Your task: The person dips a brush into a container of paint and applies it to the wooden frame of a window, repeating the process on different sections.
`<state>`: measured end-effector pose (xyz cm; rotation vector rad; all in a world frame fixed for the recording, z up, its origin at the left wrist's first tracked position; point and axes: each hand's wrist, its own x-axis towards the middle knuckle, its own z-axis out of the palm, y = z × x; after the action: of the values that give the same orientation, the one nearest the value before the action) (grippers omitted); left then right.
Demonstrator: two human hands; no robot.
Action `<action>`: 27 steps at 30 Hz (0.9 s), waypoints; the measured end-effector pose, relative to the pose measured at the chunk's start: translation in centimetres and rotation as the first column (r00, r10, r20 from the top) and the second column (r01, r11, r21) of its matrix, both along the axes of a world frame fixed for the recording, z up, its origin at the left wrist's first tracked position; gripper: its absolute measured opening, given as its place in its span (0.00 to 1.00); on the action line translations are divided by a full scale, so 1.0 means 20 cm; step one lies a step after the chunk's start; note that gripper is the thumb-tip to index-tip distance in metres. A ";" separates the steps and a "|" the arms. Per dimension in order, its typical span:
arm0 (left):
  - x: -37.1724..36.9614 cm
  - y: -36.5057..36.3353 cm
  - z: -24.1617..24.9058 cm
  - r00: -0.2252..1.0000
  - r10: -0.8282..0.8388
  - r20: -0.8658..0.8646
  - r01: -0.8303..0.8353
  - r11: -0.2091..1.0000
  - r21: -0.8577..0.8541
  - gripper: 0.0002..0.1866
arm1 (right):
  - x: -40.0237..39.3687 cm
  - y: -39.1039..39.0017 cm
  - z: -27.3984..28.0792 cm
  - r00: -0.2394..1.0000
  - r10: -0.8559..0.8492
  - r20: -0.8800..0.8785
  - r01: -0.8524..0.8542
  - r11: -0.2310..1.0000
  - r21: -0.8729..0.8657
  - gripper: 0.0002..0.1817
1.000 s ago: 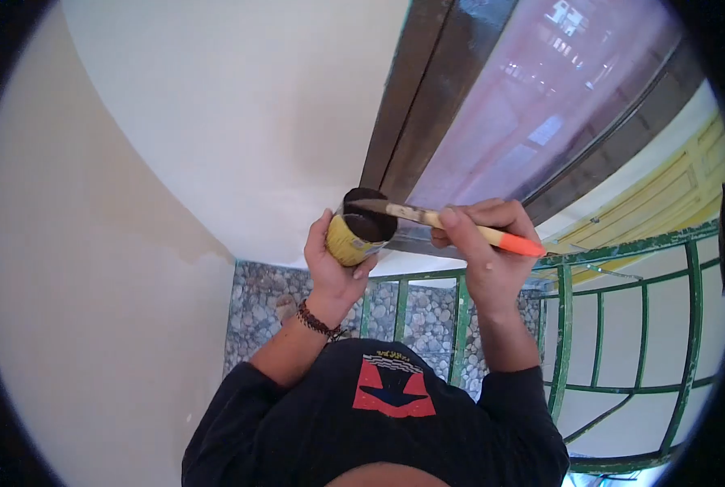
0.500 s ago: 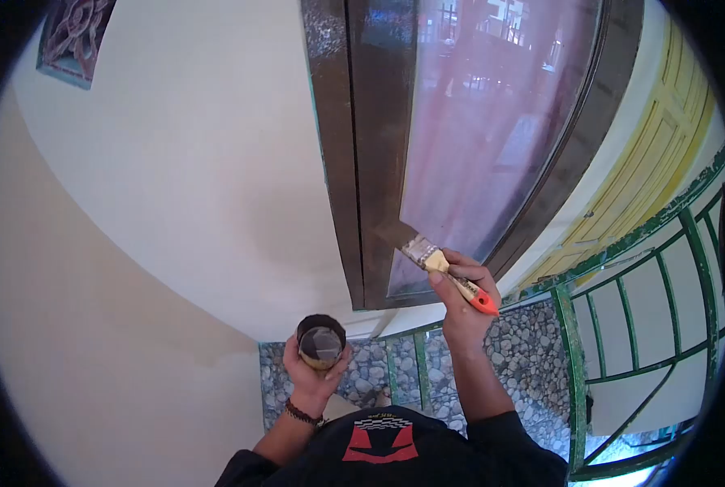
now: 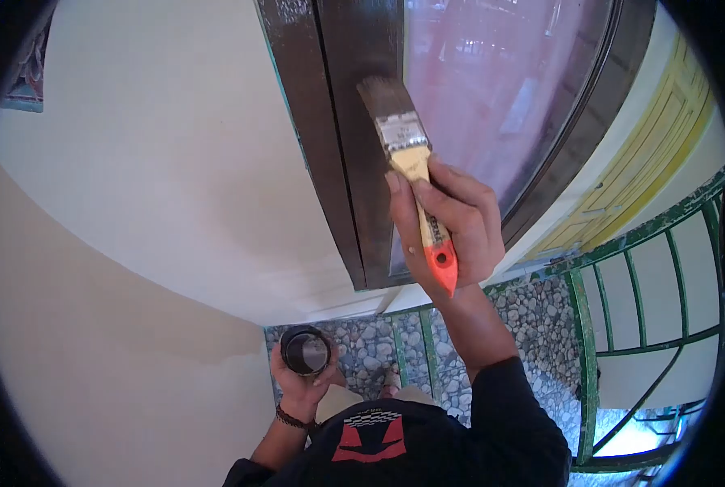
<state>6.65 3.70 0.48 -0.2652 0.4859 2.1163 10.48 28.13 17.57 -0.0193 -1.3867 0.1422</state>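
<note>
A paintbrush with a pale wooden handle and a red-orange end is gripped in my right hand. Its dark bristles point up and lie over the brown window frame, beside the glass pane. Lower down, my left hand wraps around a small round can. The can is dark inside and holds some liquid with a light reflection on it. Behind the pane hangs pinkish cloth.
A cream wall fills the left side, with a carved ornament high up. Green metal railing curves round the right, near yellow panelled shutters. Underfoot is pebble-patterned floor.
The brush has moved up along the frame, and its handle now stands more upright. My left hand and the can have shifted slightly left in view.
</note>
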 end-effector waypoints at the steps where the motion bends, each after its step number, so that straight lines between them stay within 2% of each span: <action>1: 0.00 0.00 0.00 1.000 -0.001 0.020 0.001 1.000 0.007 0.32 | -0.02 0.01 0.01 1.000 -0.001 0.007 0.001 1.000 -0.007 0.17; 4: 0.00 0.02 -0.02 1.000 -0.024 0.020 0.025 1.000 -0.007 0.32 | -0.04 0.03 -0.01 1.000 0.001 -0.018 0.000 1.000 0.029 0.18; 7: -0.01 0.01 -0.08 0.997 -0.081 0.000 0.081 0.995 0.056 0.32 | -0.02 0.03 -0.13 0.999 -0.004 0.032 0.005 1.000 -0.028 0.17; 9: -0.01 0.01 -0.09 0.996 -0.090 -0.009 0.091 0.994 0.059 0.31 | 0.02 0.00 -0.23 0.990 0.049 0.135 -0.035 0.994 -0.108 0.16; 12: -0.01 0.01 -0.10 0.995 -0.095 -0.015 0.095 0.994 0.048 0.31 | 0.06 -0.02 -0.25 0.985 0.083 0.152 -0.061 0.988 -0.143 0.16; 13: -0.01 0.00 -0.10 0.996 -0.092 -0.007 0.092 0.995 0.033 0.31 | 0.06 -0.02 -0.20 0.985 0.081 0.152 -0.058 0.988 -0.145 0.16; 15: 0.00 0.00 -0.10 0.994 -0.101 -0.033 0.103 0.994 0.048 0.32 | 0.03 0.00 -0.03 1.000 0.008 -0.015 -0.008 0.999 -0.035 0.16; 17: 0.01 0.02 -0.07 0.992 -0.110 -0.065 0.114 0.991 0.066 0.32 | -0.02 0.03 0.05 0.999 0.014 -0.032 -0.015 1.000 -0.020 0.16; 18: 0.03 0.03 -0.01 0.997 -0.071 -0.011 0.071 0.997 0.011 0.31 | -0.03 0.05 0.06 0.999 0.025 -0.048 -0.025 1.000 -0.003 0.16; 19: 0.03 0.04 0.02 0.999 -0.029 0.041 0.031 0.998 -0.047 0.30 | -0.03 0.07 0.03 0.999 0.047 -0.008 -0.047 0.999 0.000 0.15; 22: 0.03 0.03 -0.01 0.996 -0.072 -0.044 0.071 0.997 -0.026 0.28 | -0.02 0.06 -0.15 0.998 0.040 0.049 -0.037 0.997 -0.062 0.15; 24: 0.03 0.02 -0.01 0.997 -0.065 -0.030 0.063 0.997 -0.053 0.28 | 0.03 0.04 -0.27 0.992 0.066 0.104 -0.057 0.994 -0.094 0.15; 26: 0.03 0.04 0.02 0.998 -0.056 -0.019 0.054 0.996 -0.077 0.27 | 0.08 0.01 -0.32 0.966 0.176 0.191 -0.141 0.973 -0.182 0.16; 27: 0.04 0.06 0.06 0.998 -0.009 0.061 0.015 0.995 -0.100 0.27 | 0.07 0.01 -0.29 0.984 0.115 0.139 -0.094 0.984 -0.148 0.14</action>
<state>7.43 4.84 1.66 -0.3821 0.5569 2.0687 11.82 28.24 11.73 -0.0760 -1.5237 0.3327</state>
